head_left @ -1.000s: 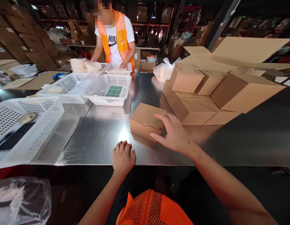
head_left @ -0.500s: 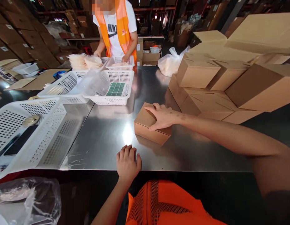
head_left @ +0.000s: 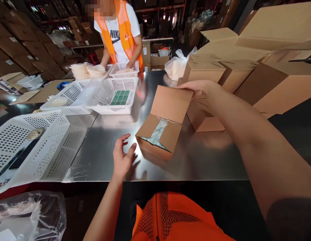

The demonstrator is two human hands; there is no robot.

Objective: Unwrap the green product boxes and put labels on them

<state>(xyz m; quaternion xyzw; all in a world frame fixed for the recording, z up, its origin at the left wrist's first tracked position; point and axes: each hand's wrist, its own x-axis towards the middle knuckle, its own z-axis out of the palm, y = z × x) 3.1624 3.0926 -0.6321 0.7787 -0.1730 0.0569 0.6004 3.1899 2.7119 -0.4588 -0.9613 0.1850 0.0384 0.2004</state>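
Note:
A small brown cardboard box [head_left: 156, 149] rests on the metal table in front of me, its lid [head_left: 171, 102] raised. Between the two inner flaps, something in clear, pale greenish plastic wrap [head_left: 159, 132] shows. My right hand [head_left: 197, 87] grips the lid's far right edge; its fingertips are partly hidden behind the lid. To the left of the box, my left hand [head_left: 123, 155] hovers with fingers apart and holds nothing. It is not touching the box.
White perforated baskets [head_left: 57, 134] line the left side; one [head_left: 134, 100] holds green-gridded sheets. Brown boxes [head_left: 208, 72] are stacked at right by a white plastic bag [head_left: 174, 68]. Across the table [head_left: 100, 157], a co-worker in an orange vest [head_left: 125, 33] handles baskets.
My right hand has lifted the box's lid, which was down before, uncovering the inner flaps and plastic wrap. My left hand has left the table edge and moved forward and left, its fingers spreading.

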